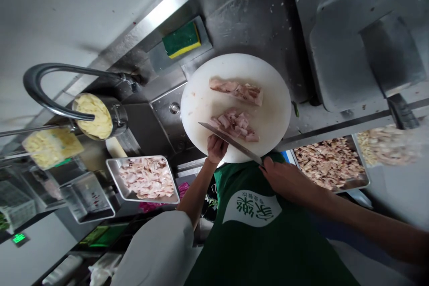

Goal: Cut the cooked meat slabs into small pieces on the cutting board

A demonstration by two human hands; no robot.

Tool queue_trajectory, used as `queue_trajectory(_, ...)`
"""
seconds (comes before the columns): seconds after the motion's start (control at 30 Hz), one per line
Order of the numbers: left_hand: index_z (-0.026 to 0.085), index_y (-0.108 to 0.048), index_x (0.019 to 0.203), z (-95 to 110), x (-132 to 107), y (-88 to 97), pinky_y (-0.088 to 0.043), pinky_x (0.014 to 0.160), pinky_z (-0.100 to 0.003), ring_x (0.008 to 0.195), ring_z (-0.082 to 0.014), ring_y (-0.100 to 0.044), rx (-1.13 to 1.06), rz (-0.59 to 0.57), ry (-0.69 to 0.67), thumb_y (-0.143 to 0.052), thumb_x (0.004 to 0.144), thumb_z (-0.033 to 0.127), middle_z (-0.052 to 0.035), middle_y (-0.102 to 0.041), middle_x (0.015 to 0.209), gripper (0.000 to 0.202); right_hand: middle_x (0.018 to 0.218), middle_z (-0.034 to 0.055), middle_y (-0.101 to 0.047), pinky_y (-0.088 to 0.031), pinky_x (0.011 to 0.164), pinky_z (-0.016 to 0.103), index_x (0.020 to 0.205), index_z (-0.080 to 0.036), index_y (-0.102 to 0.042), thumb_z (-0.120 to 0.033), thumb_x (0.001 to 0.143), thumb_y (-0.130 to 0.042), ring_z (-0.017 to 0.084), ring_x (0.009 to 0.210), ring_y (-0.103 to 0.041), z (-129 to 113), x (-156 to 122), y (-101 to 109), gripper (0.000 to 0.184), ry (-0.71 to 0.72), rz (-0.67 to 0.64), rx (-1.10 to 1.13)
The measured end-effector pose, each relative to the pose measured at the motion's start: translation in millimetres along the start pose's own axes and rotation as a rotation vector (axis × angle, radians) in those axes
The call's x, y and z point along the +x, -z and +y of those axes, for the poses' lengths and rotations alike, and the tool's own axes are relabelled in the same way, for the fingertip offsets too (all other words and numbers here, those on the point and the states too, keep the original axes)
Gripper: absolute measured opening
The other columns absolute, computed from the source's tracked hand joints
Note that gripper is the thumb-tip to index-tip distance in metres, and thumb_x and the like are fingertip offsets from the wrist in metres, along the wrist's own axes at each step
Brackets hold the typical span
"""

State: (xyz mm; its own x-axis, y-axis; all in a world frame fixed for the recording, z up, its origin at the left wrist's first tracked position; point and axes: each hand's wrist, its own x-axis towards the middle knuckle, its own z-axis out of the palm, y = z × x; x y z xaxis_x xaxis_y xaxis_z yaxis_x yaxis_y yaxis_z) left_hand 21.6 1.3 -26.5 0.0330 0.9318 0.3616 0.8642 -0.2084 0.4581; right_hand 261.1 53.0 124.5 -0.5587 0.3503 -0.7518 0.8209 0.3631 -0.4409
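A round white cutting board (pixel 268 85) lies on the steel counter. On it sit a pile of cut pink meat pieces (pixel 236 124) near me and an uncut strip of meat (pixel 237 90) behind it. My right hand (pixel 281 176) is closed on the handle of a long knife (pixel 231 142), whose blade lies across the board's near side, just in front of the cut pieces. My left hand (pixel 216 148) rests at the board's near edge beside the blade, its fingers curled at the cut pile. A green apron (pixel 254 232) covers my front.
A steel tray of sliced meat (pixel 145 178) stands at the left. Another tray of chopped meat (pixel 330 163) is at the right. A pot of yellow food (pixel 97 116) sits under a curved tap (pixel 53 81). A green sponge (pixel 181 39) lies behind the board. A grey machine (pixel 362 40) fills the upper right.
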Motion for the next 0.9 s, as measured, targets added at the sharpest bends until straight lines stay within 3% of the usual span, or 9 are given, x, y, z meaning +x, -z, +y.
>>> queue_trajectory(0.17,0.017,-0.066,0.094,1,1,2.5,-0.05,0.078,-0.037,0.089,-0.0208,-0.062,-0.078,0.021,0.006,-0.057,0.092,0.027,-0.0099,-0.067,0.091,0.014,0.082,0.0147,-0.071,-0.045,0.063,0.034,0.108,-0.012,-0.051,-0.029,0.103,-0.022,0.028,0.076,-0.071,2,10,-5,0.034,0.029,0.028,0.003)
queue_trajectory(0.33,0.017,-0.066,0.095,2,-1,1.7,-0.05,0.083,-0.037,0.092,-0.0203,-0.063,-0.097,-0.01,0.039,-0.057,0.092,0.027,-0.0093,-0.068,0.092,0.014,0.077,0.0108,-0.071,-0.044,0.059,0.034,0.105,-0.015,-0.052,-0.031,0.103,-0.023,0.027,0.068,-0.069,5,9,-14,0.034,-0.027,-0.065,0.037)
queue_trajectory(0.43,0.017,-0.066,0.095,2,-1,2.1,-0.051,0.083,-0.036,0.092,-0.0198,-0.064,-0.093,0.01,0.06,-0.057,0.092,0.026,-0.0091,-0.068,0.092,0.013,0.096,0.0181,-0.071,-0.046,0.071,0.034,0.112,-0.011,-0.054,-0.026,0.102,-0.026,0.027,0.087,-0.069,-8,54,-1,0.034,0.048,-0.005,0.009)
queue_trajectory(0.5,0.017,-0.066,0.096,2,-1,2.7,-0.052,0.083,-0.036,0.091,-0.0192,-0.064,-0.08,0.011,0.079,-0.057,0.092,0.026,-0.0089,-0.068,0.093,0.013,0.111,0.0234,-0.067,-0.046,0.079,0.036,0.117,-0.008,-0.053,-0.029,0.103,-0.024,0.029,0.103,-0.065,-18,90,15,0.039,0.081,0.109,0.019)
queue_trajectory(0.57,0.017,-0.065,0.095,3,0,2.9,-0.052,0.083,-0.036,0.09,-0.0184,-0.064,-0.078,0.009,0.099,-0.055,0.093,0.024,-0.0086,-0.068,0.093,0.013,0.118,0.0259,-0.063,-0.046,0.084,0.037,0.12,-0.005,-0.053,-0.034,0.103,-0.025,0.031,0.108,-0.063,-22,109,29,0.043,0.13,0.168,0.037)
queue_trajectory(0.67,0.017,-0.065,0.094,2,-1,1.5,-0.051,0.082,-0.036,0.089,-0.0182,-0.063,-0.073,0.007,0.116,-0.053,0.094,0.024,-0.0088,-0.067,0.091,0.014,0.117,0.0257,-0.064,-0.047,0.08,0.036,0.12,-0.006,-0.053,-0.034,0.102,-0.026,0.03,0.103,-0.065,-18,89,33,0.043,0.124,0.18,0.028)
queue_trajectory(0.8,0.017,-0.065,0.092,-1,-8,-1.0,-0.049,0.079,-0.037,0.087,-0.0208,-0.062,-0.054,-0.021,0.134,-0.055,0.093,0.033,-0.0106,-0.066,0.089,0.019,0.083,0.0163,-0.071,-0.046,0.064,0.032,0.11,-0.009,-0.054,-0.031,0.103,-0.024,0.027,0.076,-0.07,-6,27,11,0.038,0.062,0.073,-0.014)
queue_trajectory(0.9,0.017,-0.065,0.09,-3,-11,-1.0,-0.048,0.079,-0.038,0.087,-0.0219,-0.062,-0.083,-0.036,0.145,-0.056,0.092,0.033,-0.0108,-0.065,0.087,0.019,0.071,0.0118,-0.069,-0.043,0.058,0.031,0.103,-0.011,-0.053,-0.031,0.103,-0.023,0.025,0.065,-0.069,-2,11,-2,0.036,0.048,0.022,-0.003)
